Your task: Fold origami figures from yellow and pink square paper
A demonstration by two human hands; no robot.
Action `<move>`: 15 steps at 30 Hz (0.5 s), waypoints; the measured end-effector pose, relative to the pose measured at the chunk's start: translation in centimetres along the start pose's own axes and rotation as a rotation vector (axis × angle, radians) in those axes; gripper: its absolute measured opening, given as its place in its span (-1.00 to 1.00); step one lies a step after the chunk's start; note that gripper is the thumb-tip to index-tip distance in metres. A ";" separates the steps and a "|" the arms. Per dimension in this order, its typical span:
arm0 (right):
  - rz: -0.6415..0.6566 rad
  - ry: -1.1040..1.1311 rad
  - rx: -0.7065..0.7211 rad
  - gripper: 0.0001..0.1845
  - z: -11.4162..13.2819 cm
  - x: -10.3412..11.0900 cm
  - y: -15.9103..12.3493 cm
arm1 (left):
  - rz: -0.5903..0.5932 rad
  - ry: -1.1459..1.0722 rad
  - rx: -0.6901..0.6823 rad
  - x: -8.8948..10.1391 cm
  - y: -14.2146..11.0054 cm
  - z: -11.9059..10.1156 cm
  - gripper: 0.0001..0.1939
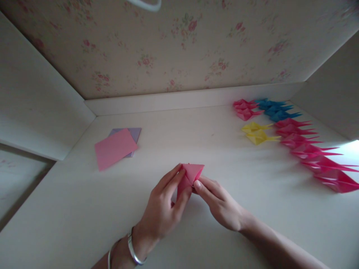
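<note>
A partly folded sheet of pink origami paper (192, 172) is between both hands, near the middle of the white tabletop. My left hand (165, 201) grips its left side, with the thumb low and the fingers along the upper edge. At its lower right, my right hand (220, 200) pinches the paper between thumb and fingers. A pointed flap sticks out toward the upper right. The fingers cover the paper's lower part, so the folds there are hidden.
Pink paper (114, 148) lies over purple paper (135, 133) on the left. At the right stand rows of folded paper pieces: pink (336, 180), yellow (256, 136), blue (276, 108). A white panel (36, 86) rises on the left, a flowered wall (168, 48) at the back.
</note>
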State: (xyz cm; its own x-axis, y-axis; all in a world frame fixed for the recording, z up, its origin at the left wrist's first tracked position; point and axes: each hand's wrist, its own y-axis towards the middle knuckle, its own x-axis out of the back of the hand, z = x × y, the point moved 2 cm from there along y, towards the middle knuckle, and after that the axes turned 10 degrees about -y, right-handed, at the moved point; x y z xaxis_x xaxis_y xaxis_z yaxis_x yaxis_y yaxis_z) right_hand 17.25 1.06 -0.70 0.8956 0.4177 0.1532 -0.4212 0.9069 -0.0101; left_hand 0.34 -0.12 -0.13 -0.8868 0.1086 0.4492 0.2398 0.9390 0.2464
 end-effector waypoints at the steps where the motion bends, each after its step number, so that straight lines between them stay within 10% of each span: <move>1: -0.004 -0.064 0.012 -0.68 0.1 0.0 0.1 | 0.028 -0.011 0.016 0.0 0.0 0.0 -0.51; 15: -0.051 -0.281 0.010 -0.68 0.4 0.4 0.2 | 0.078 -0.266 0.147 0.0 0.4 0.1 -0.49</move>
State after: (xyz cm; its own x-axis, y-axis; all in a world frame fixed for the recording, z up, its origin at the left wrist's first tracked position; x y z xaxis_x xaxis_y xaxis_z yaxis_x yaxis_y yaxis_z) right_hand 17.52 1.36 -0.25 0.8417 0.3382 0.4210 -0.3790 0.9253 0.0144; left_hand 0.41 0.28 -0.12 -0.9448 0.2460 0.2164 0.2692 0.9593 0.0847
